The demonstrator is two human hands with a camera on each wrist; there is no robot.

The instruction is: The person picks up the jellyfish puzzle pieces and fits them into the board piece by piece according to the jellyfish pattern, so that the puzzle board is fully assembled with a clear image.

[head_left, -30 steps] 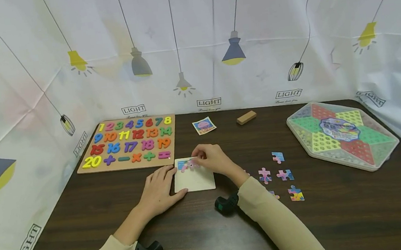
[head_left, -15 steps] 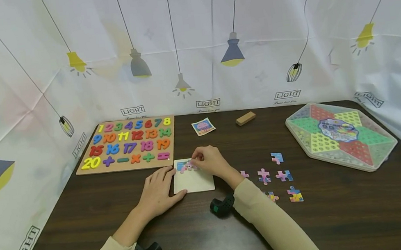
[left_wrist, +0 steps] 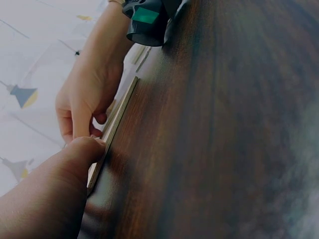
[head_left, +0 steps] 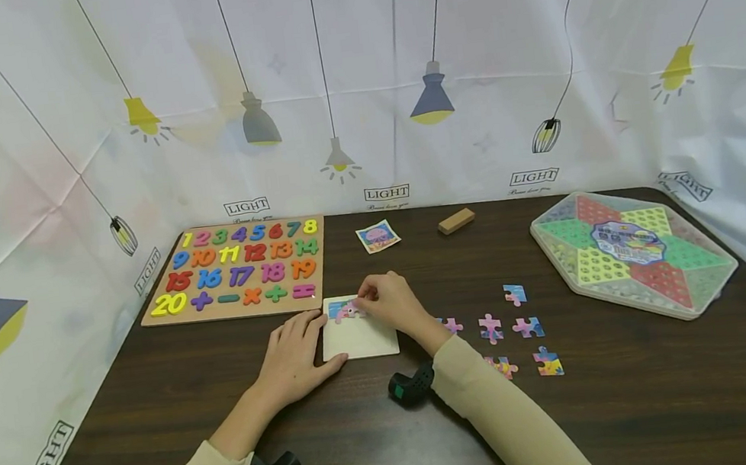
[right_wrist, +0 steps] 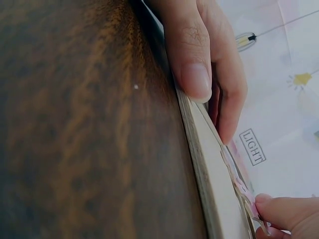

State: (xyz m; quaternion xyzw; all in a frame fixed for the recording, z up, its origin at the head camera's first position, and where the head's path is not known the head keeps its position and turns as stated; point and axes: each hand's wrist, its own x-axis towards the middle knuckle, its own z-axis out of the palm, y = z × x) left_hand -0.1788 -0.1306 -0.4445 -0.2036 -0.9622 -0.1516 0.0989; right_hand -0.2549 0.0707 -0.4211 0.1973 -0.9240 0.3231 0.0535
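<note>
A small pale wooden puzzle tray lies on the table in the head view. Blue and pink jigsaw pieces sit along its far edge. My right hand pinches a pink jigsaw piece at that row; its fingertips partly hide the piece. With fingers extended, my left hand rests against the tray's left side, its thumb at the near edge. To the right lie several loose jigsaw pieces, including a pink one and a blue and yellow one.
A number board stands back left. Behind the tray lie a small picture card and a wooden block. A hexagonal board-game box is at the right. A printed cloth hangs behind the table.
My right hand has shifted slightly, its wrist turning a little to the left while the piece stays in its pinch. The left hand keeps its place on the tray.
</note>
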